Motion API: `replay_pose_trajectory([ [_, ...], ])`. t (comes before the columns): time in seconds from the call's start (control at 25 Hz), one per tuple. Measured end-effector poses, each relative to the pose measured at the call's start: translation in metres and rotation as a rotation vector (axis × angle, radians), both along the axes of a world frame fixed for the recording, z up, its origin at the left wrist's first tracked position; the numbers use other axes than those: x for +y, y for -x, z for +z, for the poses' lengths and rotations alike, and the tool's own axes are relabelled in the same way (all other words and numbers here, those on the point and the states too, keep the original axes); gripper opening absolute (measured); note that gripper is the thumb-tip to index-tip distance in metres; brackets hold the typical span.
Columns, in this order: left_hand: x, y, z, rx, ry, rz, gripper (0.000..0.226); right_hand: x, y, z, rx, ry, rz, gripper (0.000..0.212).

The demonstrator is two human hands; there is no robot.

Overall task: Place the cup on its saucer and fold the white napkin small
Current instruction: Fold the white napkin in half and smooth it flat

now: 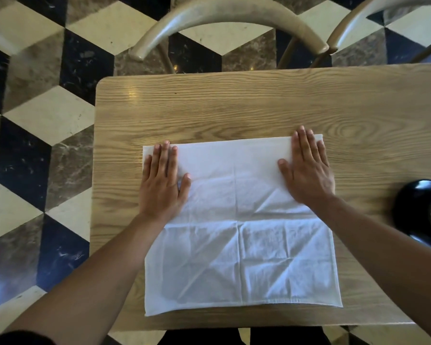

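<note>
Grip: both hands lie flat, palms down, fingers extended and close together; nothing is pinched or grasped; we record them as pressing on cloth, not holding it.
Left hand [162,179]: rests on the far left corner of the white napkin [241,247]; its outer edge overhangs the napkin's left border onto the wood; thumb spread toward the centre.
Right hand [306,168]: rests on the far right corner of the napkin; fingertips reach the far edge; thumb spread inward toward the left hand.
Napkin: spread on the wooden table [234,108], near the front edge; we note a band across the far part that looks doubled over, its lower edge running across at wrist level; creases cross the near part in a grid and diagonals; near corners lie flat and uncovered.
Cup and saucer: a glossy black round piece [413,215] sits at the right edge of the view, well apart from the napkin; it is cut off by the frame and we cannot tell whether it is cup, saucer or both.
Surroundings: two curved chair backs [229,13] stand beyond the table's far side; floor [35,120] tiled in cream, brown and black cubes.
</note>
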State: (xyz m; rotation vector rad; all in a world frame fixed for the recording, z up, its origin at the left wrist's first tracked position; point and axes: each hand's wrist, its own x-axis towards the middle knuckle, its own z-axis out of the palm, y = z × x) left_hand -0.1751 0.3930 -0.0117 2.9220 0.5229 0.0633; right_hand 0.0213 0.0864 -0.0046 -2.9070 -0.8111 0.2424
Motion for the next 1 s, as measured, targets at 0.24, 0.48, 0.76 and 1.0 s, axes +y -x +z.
replay_pose_trajectory([
  [0.24, -0.012, 0.007, 0.021, -0.209, 0.087, -0.044, 0.06, 0.064, 0.056, 0.02, 0.082, -0.171, -0.077, 0.075],
  [0.48, -0.041, 0.064, 0.008, 0.02, 0.021, -0.05, 0.065, 0.139, 0.165, 0.014, 0.121, -0.197, 0.191, 0.064],
  [0.76, -0.04, 0.066, 0.008, 0.077, 0.005, -0.049, 0.074, 0.036, 0.114, -0.002, 0.032, -0.059, 0.079, 0.072],
  [1.0, -0.042, 0.065, 0.008, 0.114, -0.003, -0.05, 0.077, -0.038, 0.069, 0.007, 0.062, 0.018, -0.087, 0.073],
])
